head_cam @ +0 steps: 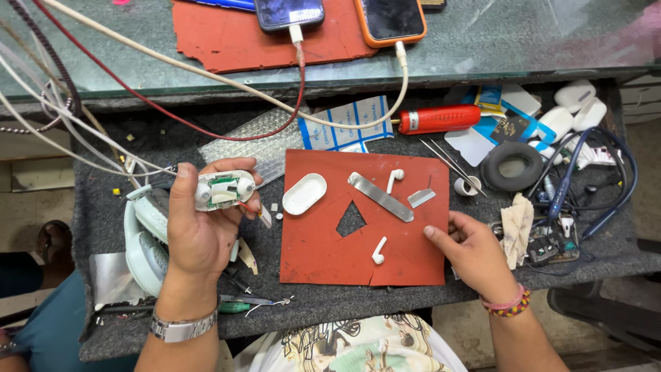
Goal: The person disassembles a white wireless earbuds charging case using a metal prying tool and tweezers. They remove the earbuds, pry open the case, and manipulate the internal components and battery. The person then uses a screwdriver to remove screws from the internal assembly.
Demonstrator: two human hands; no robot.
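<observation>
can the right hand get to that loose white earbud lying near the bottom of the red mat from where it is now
Probably yes. The right hand rests on the red mat's right edge, holding nothing visible, and the earbud lies just to its left on bare mat. The metal strip sits farther up, out of the way.

A dark felt-covered workbench (103,220) sits under a glass-topped shelf (516,41), with perhaps bare concrete floor (461,324) below.

My grey felt-covered worktop (103,213) carries a red mat (323,255) near its front edge and middle. A red-handled tool (438,119) lies toward the back edge, a black ring pad (511,165) and tangled blue cables (606,179) toward the right edge.
</observation>
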